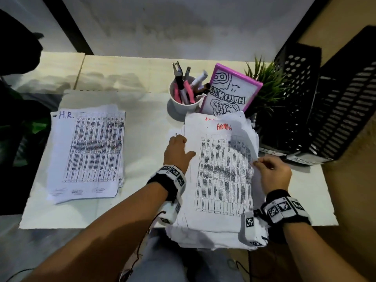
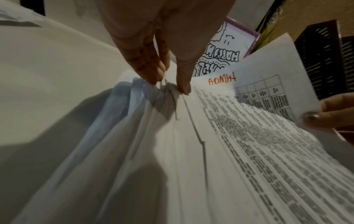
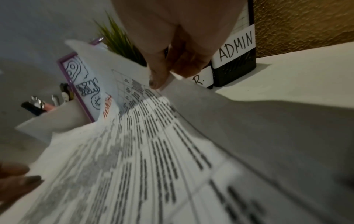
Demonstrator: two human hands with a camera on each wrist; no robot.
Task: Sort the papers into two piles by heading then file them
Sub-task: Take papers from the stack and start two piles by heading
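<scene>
Lifting top ADMIN sheet off the stack, R side.

R hand (image 1: 273,173) pinching right edge of top ADMIN sheet (image 1: 225,159), that edge raised; L hand (image 1: 178,152) w/ straightish fingers pressing stack's (image 1: 203,231) left edge. Long axis running away from body. H.R. pile (image 1: 87,151) well left, nearer L hand; file trays (image 1: 317,102) just right, labelled, probably H.R./ADMIN. White desk (image 1: 146,123), wall behind.
</scene>
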